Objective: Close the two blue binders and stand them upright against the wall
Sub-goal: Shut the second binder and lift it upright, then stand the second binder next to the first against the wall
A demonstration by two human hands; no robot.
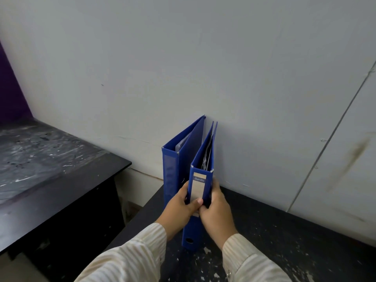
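1. Head view, room: pale grey wall fills the background, scuffed and stained to the right. A thin line runs diagonally down it. A purple panel sits at far left.
2. Surfaces: the dark table at lower right has chipped paint with white flecks. A second dark desk at left has a worn, streaked top. There is a gap between the two.
3. Left binder: blue, standing near the table's left edge. Long axis is vertical, the spine faces the person, and the top far corner is at the wall. The covers narrow toward the wall, with a pale sheet visible inside.
4. Right binder: blue, upright just beside the left one. Long axis is vertical and tilted slightly; the spine faces the person and the far edge is at the wall. The spine has a label and a finger hole near the bottom. Papers show between the covers at the top.
5. Left hand: grips the right binder's spine from the left, thumb across the label.
6. Right hand: grips the same spine from the right, fingers curled round the edge.
7. The hands are together, touching at mid-spine. Both sleeves are striped cream.
8. Cannot tell whether the binders touch; the left hand hides the contact.
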